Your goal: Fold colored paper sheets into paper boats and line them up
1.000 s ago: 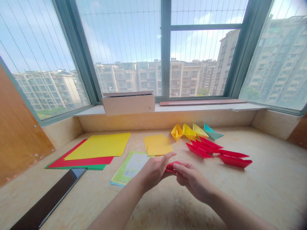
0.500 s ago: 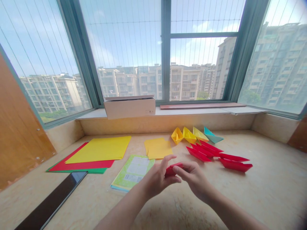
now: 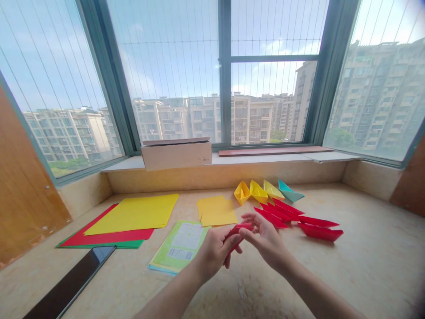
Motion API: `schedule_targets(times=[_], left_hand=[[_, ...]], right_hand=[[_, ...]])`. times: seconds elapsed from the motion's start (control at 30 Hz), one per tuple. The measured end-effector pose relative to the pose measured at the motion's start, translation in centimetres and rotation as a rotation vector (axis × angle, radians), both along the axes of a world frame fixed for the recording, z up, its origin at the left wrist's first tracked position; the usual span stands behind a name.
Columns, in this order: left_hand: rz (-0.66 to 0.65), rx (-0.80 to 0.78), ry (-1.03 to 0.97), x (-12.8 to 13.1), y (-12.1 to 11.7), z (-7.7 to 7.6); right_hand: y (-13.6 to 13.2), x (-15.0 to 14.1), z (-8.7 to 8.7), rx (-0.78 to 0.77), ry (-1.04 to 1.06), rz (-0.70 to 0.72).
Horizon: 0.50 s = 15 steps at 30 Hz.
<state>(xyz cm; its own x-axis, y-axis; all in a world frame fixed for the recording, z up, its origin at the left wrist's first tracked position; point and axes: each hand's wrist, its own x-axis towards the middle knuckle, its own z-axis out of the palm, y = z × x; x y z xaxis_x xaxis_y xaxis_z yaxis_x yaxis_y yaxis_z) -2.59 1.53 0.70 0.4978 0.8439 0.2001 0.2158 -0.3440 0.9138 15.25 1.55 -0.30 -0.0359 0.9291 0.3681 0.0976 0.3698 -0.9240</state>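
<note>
Both of your hands are closed on a small folded piece of bright red paper [image 3: 245,226], which is in front of the stack of small orange-yellow paper squares [image 3: 217,210] and a little to its right. Your left hand [image 3: 215,249] pinches one end, thumb on top and fingers beneath, likely to keep the layers from springing apart. Your right hand [image 3: 265,241] grips the other end, thumb on the near face and fingers curled around the far side, which probably braces the paper against the thumb's push.

To the right of the squares, four folded paper boats in yellows and teal [image 3: 260,191] sit in a row, with slim red folded paper boats [image 3: 279,215] bunched in front of them, presumably grouped by colour and kept clear of your wrists. To the left of the squares, large flat yellow paper sheets [image 3: 134,215] overlap red and green ones, seemingly fanned so each colour shows. A green-patterned packet [image 3: 181,246] lies in front of the squares, slightly left, near your left forearm.
</note>
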Motion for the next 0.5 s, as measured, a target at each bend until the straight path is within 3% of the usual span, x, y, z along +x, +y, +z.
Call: schedule_targets(times=[0.1,0.37,0.5], left_hand=[[0.023,-0.015,0.025,0.08,-0.09,0.29],[0.001,-0.111,-0.085,0.02,0.22,0.30],[-0.003,-0.131,-0.071,-0.05,0.43,0.23]], right_hand=[[-0.40,0.07,0.57,0.011,-0.107,0.091],[-0.12,0.38,0.50,0.017,-0.097,-0.002],[0.02,0.50,0.39,-0.012,-0.093,0.055]])
